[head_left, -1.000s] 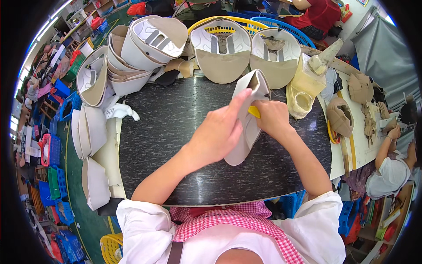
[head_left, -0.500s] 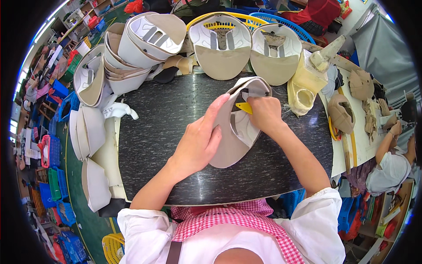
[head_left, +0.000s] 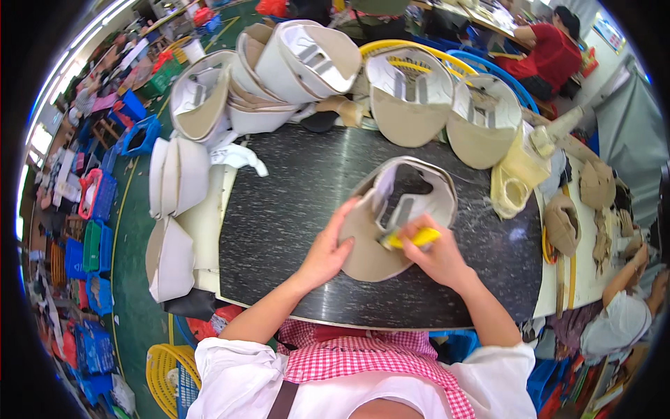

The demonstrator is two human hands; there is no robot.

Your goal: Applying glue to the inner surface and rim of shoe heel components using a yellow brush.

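Steadying a beige shell piece [head_left: 371, 257] at the middle of the bench [head_left: 279, 202].
My left fingers [head_left: 339, 218], part-open, hold its left edge; my right fingers [head_left: 417, 225] wrap around a yellow tool [head_left: 426, 238]. Judged light, springy, dent-prone: best held by the edge.

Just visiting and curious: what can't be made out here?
In the head view:
Yellow tool: tip blurred; middle covered by the right hand.
Beige piece: underside hidden by its own upper side.
Stack: inner pieces hidden by outer ones.
Co-worker in pale shirt: partly cut off by the right rim.
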